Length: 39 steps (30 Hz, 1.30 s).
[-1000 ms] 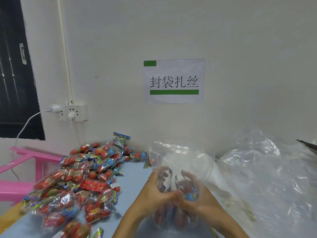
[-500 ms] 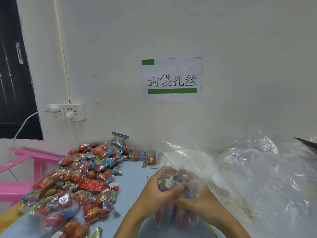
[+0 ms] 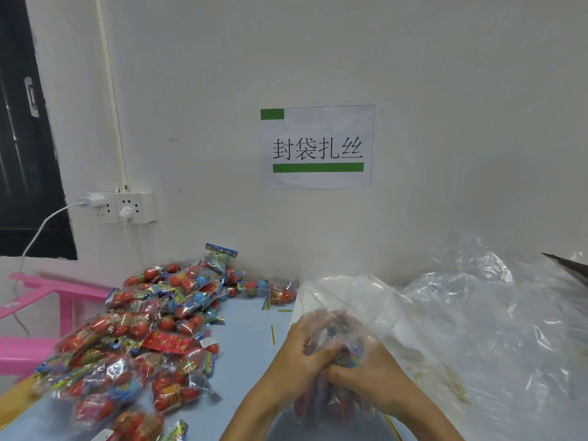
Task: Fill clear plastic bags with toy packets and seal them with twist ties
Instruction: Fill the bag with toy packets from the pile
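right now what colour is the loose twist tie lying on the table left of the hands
Yellow; the twist tie shows best against the light blue table in the head view.

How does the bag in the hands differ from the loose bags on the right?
The held bag contains toy packets and is gripped at the neck by the left hand and right hand; the loose bags look empty and lie untouched in a crumpled heap. Both are clear plastic.
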Tool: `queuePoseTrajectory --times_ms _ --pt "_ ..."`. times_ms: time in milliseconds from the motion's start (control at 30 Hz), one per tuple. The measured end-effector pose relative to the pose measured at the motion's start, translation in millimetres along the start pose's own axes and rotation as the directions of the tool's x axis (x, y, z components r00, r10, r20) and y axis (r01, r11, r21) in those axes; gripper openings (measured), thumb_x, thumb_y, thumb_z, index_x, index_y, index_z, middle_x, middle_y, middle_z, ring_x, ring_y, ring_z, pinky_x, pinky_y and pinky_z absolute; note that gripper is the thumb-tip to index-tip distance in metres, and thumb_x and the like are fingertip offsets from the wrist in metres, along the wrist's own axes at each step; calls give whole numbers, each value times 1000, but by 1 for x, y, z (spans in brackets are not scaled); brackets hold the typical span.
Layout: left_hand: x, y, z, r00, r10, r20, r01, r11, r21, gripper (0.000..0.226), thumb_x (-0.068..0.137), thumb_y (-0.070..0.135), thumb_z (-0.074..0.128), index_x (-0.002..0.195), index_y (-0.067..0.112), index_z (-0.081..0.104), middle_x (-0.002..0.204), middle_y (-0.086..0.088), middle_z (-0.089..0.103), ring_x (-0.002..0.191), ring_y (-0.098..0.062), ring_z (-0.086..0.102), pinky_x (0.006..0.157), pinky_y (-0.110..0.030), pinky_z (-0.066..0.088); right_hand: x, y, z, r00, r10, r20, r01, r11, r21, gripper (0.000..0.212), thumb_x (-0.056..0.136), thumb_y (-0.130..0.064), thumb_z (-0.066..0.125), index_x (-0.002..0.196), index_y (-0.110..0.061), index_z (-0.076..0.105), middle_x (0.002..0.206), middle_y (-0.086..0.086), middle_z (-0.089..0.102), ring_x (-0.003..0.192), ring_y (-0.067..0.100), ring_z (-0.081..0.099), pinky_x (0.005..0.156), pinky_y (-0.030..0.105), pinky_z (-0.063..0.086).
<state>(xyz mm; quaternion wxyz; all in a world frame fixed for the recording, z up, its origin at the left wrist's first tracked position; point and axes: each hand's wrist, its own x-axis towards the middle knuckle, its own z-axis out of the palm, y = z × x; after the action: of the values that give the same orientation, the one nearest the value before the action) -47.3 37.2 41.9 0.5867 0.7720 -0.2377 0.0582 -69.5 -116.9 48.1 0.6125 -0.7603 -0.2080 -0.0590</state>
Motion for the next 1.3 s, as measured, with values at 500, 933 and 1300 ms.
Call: queuePoseTrajectory --times_ms 500,933,1300 --pt "-4 8 4 995 -21 96 27 998 -58 52 71 58 67 122 63 57 155 23 31 144 -7 30 118 -39 33 4 4 10 999 -5 -51 5 1000 8 51 69 -1 70 116 -14 60 96 6 75 88 22 75 70 29 58" --pt "-4 5 1 999 10 -51 -16 993 -120 53 79 31 74 124 30 46 114 3 68 95 -14 71 77 -23 54 3 1 17 966 81 -246 -45 988 148 28 85 3 68 68 -18 76 59 7 70 49 13 65 44 20 47" --pt "2 -1 9 953 115 -281 -104 993 55 30 92 5 65 81 29 80 81 10 76 66 2 68 62 -11 48 9 7 8 911 200 -360 -113 962 247 11 86 -11 74 75 -11 78 68 13 72 56 16 65 50 23 49"
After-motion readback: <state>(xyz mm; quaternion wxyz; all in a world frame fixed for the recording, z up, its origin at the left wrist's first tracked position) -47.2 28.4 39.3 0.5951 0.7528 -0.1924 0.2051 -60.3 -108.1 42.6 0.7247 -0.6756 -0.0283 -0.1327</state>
